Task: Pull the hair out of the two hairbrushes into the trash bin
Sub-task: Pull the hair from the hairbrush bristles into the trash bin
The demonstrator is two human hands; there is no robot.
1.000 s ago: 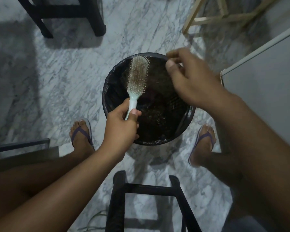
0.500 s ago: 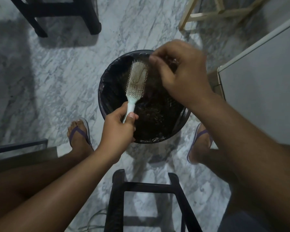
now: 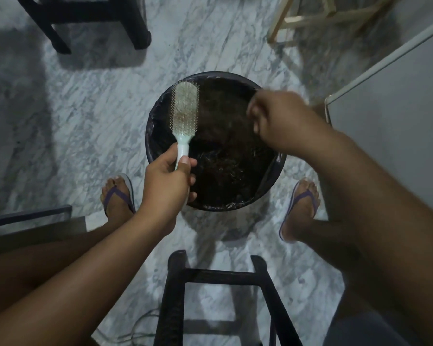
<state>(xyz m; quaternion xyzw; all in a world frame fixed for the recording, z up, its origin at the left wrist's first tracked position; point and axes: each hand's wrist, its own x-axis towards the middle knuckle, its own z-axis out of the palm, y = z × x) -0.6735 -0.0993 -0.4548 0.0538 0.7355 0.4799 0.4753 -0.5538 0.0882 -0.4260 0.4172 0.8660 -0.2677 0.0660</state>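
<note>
Swung back to the right of the frame, away from the bristles, since half a second earlier: right hand, now over the trash bin at centre.

Head view: curled loosely and blurred, grip on any strands impossible to tell. Wrapped firmly round the pale handle, just left of centre: left hand, holding the hairbrush bristles-up over the bin's upper-left rim. Judged light and rigid, best held by that handle; matted hair judged soft, clingy, best pinched near the pad. No second brush seen.
</note>
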